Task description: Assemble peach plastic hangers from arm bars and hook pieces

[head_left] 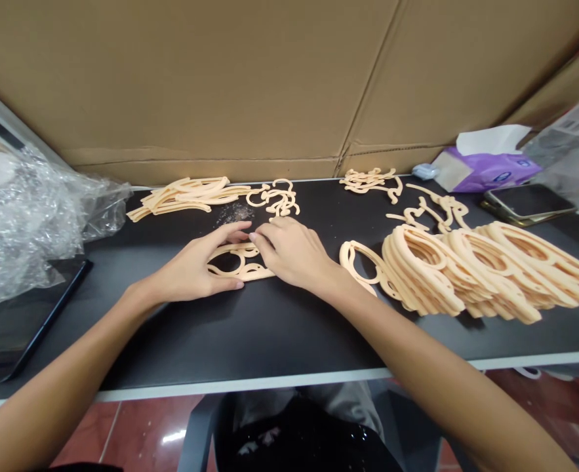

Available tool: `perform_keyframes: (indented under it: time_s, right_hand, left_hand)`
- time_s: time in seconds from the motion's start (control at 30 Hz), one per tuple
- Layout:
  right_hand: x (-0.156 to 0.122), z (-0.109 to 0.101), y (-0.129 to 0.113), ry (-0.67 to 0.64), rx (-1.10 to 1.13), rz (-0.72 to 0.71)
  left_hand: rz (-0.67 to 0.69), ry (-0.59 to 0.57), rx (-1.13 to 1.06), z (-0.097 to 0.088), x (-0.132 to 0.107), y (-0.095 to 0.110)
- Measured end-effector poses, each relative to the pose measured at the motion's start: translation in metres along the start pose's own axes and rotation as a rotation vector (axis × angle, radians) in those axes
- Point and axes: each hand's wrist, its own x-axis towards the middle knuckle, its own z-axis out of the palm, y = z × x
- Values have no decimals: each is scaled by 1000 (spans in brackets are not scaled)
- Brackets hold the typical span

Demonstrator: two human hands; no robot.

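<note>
A beige plastic folding clothes hanger (254, 273) lies flat on the black table in front of me, its rounded loop end to the left. My left hand (193, 265) closes round that end, thumb along the near edge and fingers at the far side. Over the hanger's right part bends my right hand (294, 252), its fingertips meeting the left ones at the far edge and hiding what they pinch. Just beyond the hands are loose curved hook pieces (283, 196) and a pile of long beige arm pieces (185, 195).
Stacked beige hangers (427, 269) fill the right side, with more hook pieces (368, 180) behind. A purple tissue pack (496, 170) and a phone (530, 200) sit back right. Clear plastic wrap (28, 216) overlies a dark tablet (23, 328) at left. Cardboard (195, 85) walls the back.
</note>
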Motion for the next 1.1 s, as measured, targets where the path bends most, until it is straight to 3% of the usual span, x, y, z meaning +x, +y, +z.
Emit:
perform_keyframes:
  time_s: [0.1, 0.2, 0.3, 0.47, 0.63, 0.87, 1.03, 1.1]
  right_hand:
    - [0, 3, 0, -19, 21, -82]
    - [0, 3, 0, -55, 42, -108]
    - [-3, 1, 0, -84, 68, -105]
    - [-8, -4, -1, -143, 28, -161]
    - [-18, -14, -11, -141, -63, -110]
    - [-80, -25, -13, 6, -188, 66]
    - [-135, -34, 6, 309, -361, 94]
    - [-148, -42, 15, 355, -485, 113]
  left_hand:
    - [56, 6, -102, 3, 0, -2]
    - [81, 29, -42, 1, 0, -5]
    - [76, 52, 48, -3, 1, -9]
    - [31, 37, 15, -6, 1, -13]
    - [59, 51, -12, -8, 0, -14]
    - [84, 133, -47, -6, 1, -12]
    - [78, 124, -1, -1, 3, -11]
    - [78, 118, 23, 0, 3, -11]
